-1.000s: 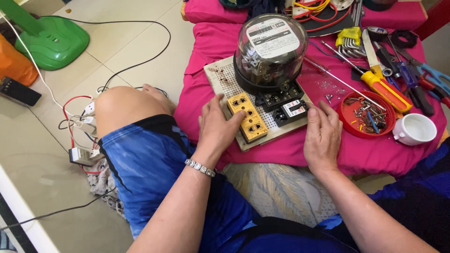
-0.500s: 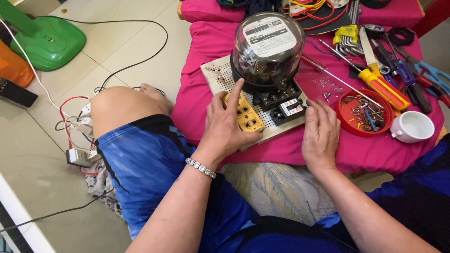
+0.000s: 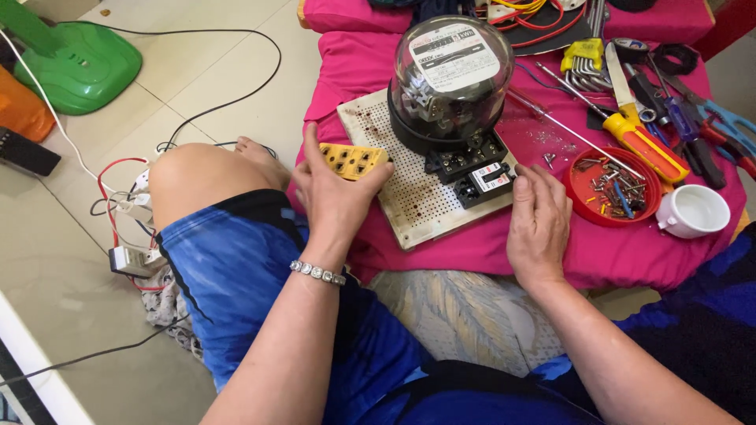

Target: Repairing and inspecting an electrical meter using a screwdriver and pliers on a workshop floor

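Left hand (image 3: 335, 197) grips the yellow socket block (image 3: 354, 160), lifted clear of the perforated board (image 3: 417, 201), at its 9 o'clock edge. Right hand (image 3: 538, 216) released, flat on the pink cloth (image 3: 472, 252), fingertips touching the black breaker (image 3: 487, 182). So the block looks detached; breaker, black terminal block (image 3: 466, 154) and glass-domed meter (image 3: 450, 79) still sit on the board at 12 o'clock. Red dish of screws (image 3: 606, 186) at 3 o'clock, white cup (image 3: 693, 211) beside it, yellow-handled screwdriver (image 3: 642, 142) beyond. Judging: stripping partly done.
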